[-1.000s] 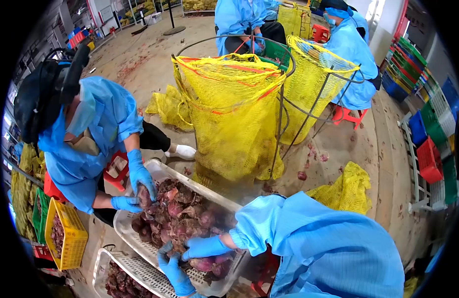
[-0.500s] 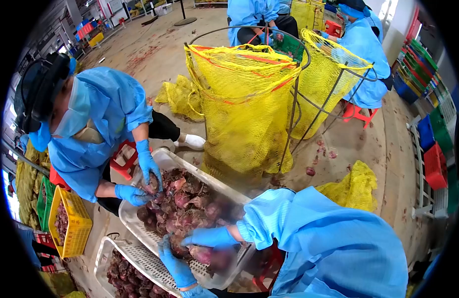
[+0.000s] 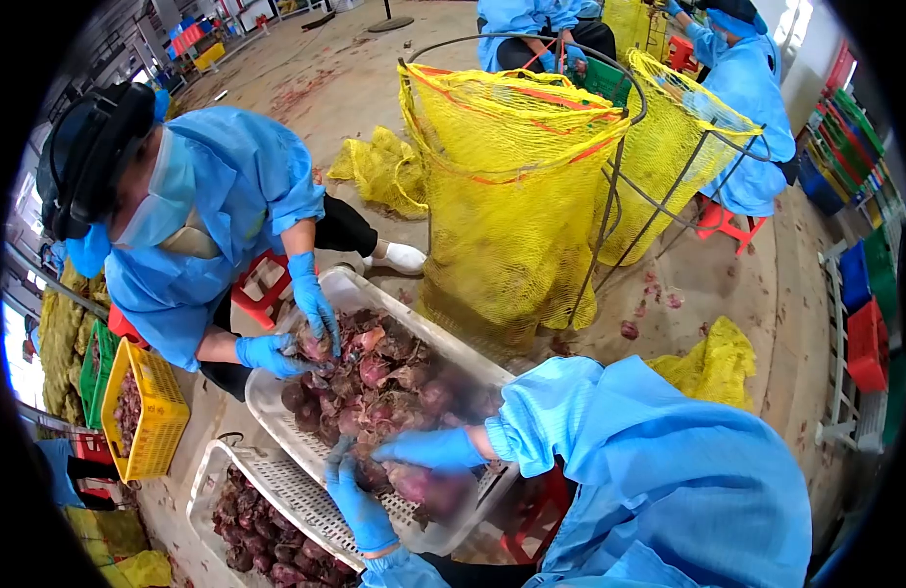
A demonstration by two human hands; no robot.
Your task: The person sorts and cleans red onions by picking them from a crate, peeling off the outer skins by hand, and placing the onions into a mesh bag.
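Left of the white crate (image 3: 435,333), the yellow crate (image 3: 164,410) is standing on the floor with small onions in it. Between it and the white crate, a co-worker (image 3: 223,186) is leaning in, one gloved hand (image 3: 318,306) and the other gloved hand (image 3: 269,355) closing around an onion over the far-left end. Below the white crate's near side, the lower crate (image 3: 294,502) is holding more dark red bulbs (image 3: 262,529). The pile of onions (image 3: 375,370) is lying inside the white crate, dry skins and roots tangling among the bulbs. At its near side the wearer's left hand (image 3: 363,508), gloved in blue, is reaching up with fingers spread beside a bulb (image 3: 373,474); the right hand (image 3: 431,449) is lying over the bulbs from the right, fingers pressed together, its grip underneath hidden, so whether it is pinching anything I cannot tell. Beyond the white crate the yellow net bag (image 3: 517,225) is hanging on a wire stand. With the left fingers so near the rim, a loosely cupped bulb could be slipping over into the lower crate; slick gloves and loose skins could be causing that, and a hurried sideways pull could be dragging neighbouring bulbs along.
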